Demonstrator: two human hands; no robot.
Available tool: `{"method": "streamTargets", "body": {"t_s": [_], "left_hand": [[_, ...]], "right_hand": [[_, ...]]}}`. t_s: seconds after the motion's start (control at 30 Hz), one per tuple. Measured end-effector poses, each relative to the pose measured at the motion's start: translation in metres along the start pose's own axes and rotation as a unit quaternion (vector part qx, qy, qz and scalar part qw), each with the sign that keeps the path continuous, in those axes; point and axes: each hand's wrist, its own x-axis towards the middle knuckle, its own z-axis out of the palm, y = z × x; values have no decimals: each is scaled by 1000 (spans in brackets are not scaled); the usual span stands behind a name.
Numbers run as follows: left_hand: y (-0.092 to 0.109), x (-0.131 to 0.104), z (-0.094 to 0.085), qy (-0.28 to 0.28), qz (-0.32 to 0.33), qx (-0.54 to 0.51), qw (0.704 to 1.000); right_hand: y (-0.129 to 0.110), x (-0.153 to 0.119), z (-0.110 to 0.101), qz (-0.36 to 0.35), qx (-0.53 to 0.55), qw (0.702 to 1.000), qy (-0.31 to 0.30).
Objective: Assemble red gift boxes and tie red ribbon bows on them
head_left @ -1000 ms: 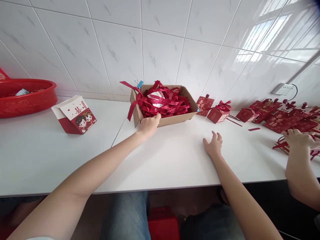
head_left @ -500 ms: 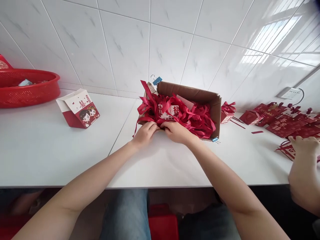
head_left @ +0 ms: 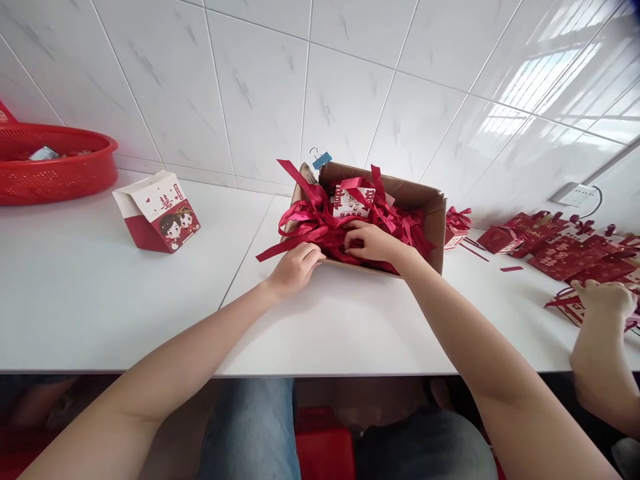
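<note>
Since the previous frame, the right hand (head_left: 373, 244) has moved from the near rim of the cardboard box (head_left: 435, 223) in among the red ribbons (head_left: 313, 228). Its fingers are bent; whether its grip is closed on a ribbon, I cannot tell. The left hand (head_left: 295, 268) remains at the near rim, to the left of the right hand, its grip clamped on the cardboard edge. The printed card (head_left: 354, 202) now lies nearer the back of the box, on top of the ribbons.

The cardboard box stands on the white surface (head_left: 310, 333) near the tiled wall (head_left: 250, 93), some ribbon ends hanging over its left side. A blue binder clip (head_left: 322, 161) is on its back left corner. Well apart to the left are a red and white carton (head_left: 163, 212) and a red basket (head_left: 60, 177). Just beside the box's right end sits a bow-topped box (head_left: 454, 233). Farther right, another person's hand (head_left: 607, 300) is near red packages (head_left: 563, 259).
</note>
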Motion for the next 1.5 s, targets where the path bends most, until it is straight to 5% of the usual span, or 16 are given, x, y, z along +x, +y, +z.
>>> {"method": "streamTargets", "body": {"t_s": [0.2, 0.4, 1.5], "left_hand": [[1, -1, 0, 1, -2, 4, 1000], [0, -2, 1, 18, 13, 10, 1000], [0, -3, 4, 15, -17, -5, 1000]], "right_hand": [[-22, -1, 14, 112, -120, 986, -15], [-28, 1, 16, 137, -168, 975, -37], [-8, 1, 24, 67, -224, 972, 29]]}}
